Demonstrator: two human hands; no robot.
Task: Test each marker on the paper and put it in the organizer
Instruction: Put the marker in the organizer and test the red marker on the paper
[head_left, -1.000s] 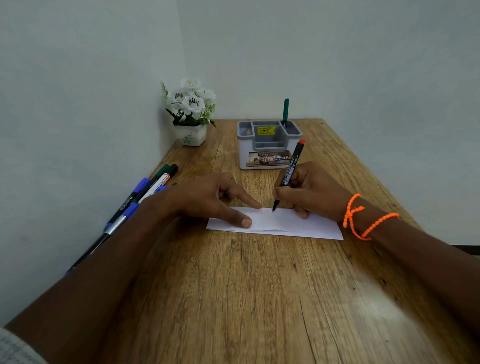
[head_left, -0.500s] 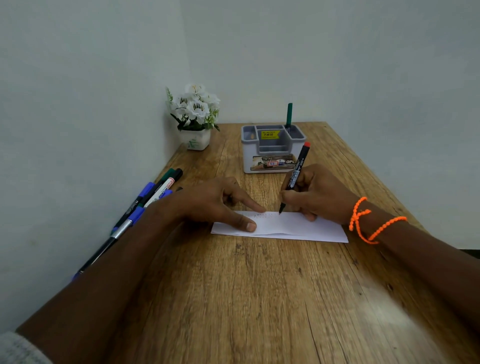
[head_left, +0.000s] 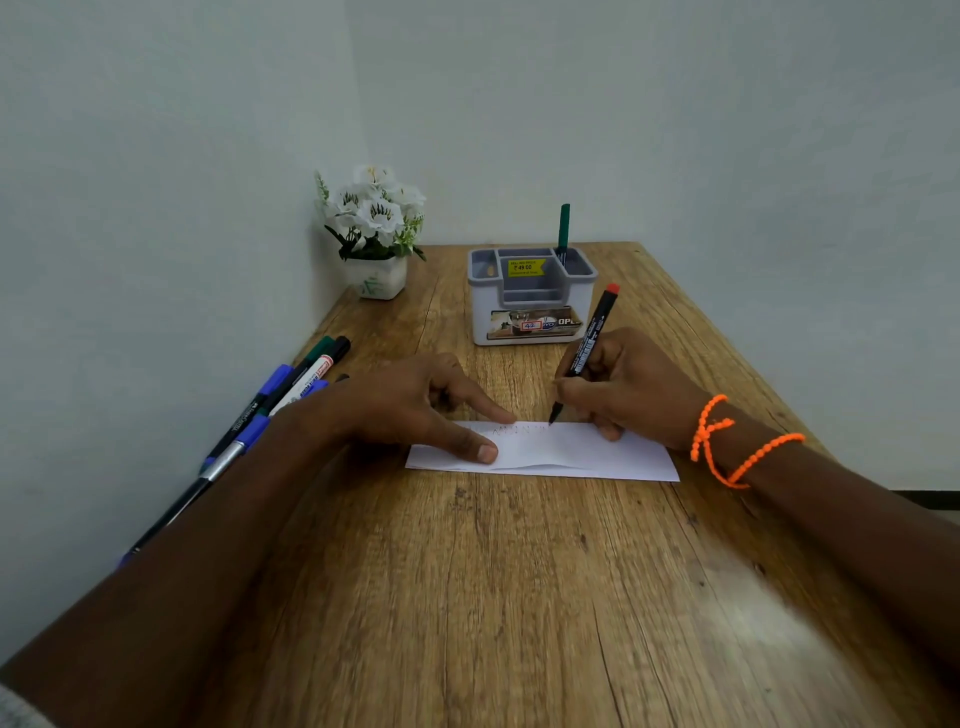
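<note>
Right hand (head_left: 631, 392) writing on the paper (head_left: 561, 454) with a red-capped marker (head_left: 589, 345), left hand (head_left: 400, 402) pinning the sheet

Mid-frame, the right hand's fingers curl round the marker, tip touching the paper's upper edge beside faint marks; the left hand's straight forefinger and thumb press the sheet's left part. Above them, the gray organizer (head_left: 530, 299) holds one green marker (head_left: 563, 228) upright in its right rear compartment. More markers (head_left: 291, 395) lie at the left table (head_left: 519, 597) edge, flowers (head_left: 376, 228) beyond
</note>
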